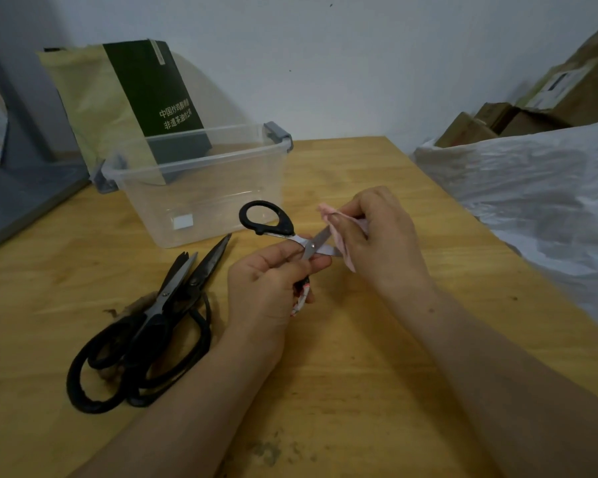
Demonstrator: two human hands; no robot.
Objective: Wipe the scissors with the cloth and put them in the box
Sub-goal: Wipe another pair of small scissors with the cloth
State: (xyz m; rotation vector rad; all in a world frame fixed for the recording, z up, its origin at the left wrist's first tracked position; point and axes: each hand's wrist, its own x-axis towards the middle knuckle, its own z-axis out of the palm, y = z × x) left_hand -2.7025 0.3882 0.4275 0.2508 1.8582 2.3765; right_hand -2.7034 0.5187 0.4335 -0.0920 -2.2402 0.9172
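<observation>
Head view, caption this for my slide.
Left hand holds open scissors while right hand pinches a pink cloth round one blade; two other pairs lie near the clear box.

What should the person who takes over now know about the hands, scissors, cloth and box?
Left hand grips the black-handled scissors near the pivot, blades open.
Right hand pinches the pink cloth round one blade.
Clear box stands behind on the table, no scissors in it.
Done: wiping of this pair is under way.
Left: finish it, put it in the box, then wipe and box the dark scissors lying on the table at the left.
</observation>
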